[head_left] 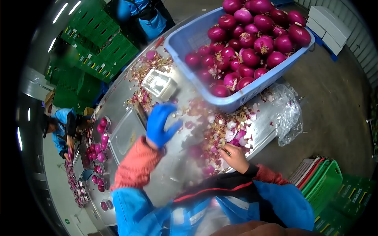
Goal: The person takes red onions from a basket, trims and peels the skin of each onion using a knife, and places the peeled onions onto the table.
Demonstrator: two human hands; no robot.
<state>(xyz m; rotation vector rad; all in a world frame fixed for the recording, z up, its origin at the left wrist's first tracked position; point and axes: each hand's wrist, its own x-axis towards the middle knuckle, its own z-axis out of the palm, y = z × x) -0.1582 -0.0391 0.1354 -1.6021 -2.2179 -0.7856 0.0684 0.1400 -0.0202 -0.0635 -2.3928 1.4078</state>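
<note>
Blue crate [241, 98] w/ red onions [250, 57] – L hand [159, 122] fingers apart, R hand [235, 158] clamped on sm. tool [225, 150]

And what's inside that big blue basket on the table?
A big heap of purple onions, some of them blurred. The top layer covers the bottom of the basket and whatever lies deeper.

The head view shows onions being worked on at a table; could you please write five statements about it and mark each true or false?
1. The left hand is gloved in blue. True.
2. Both hands are gloved. False: the right hand is bare, holding a small dark object.
3. Onion skins lie scattered on the table. True.
4. The biggest onion heap fills a green crate. False: the red onions are heaped in a blue basket.
5. A clear plastic bag hangs over the table's edge. True.
</note>
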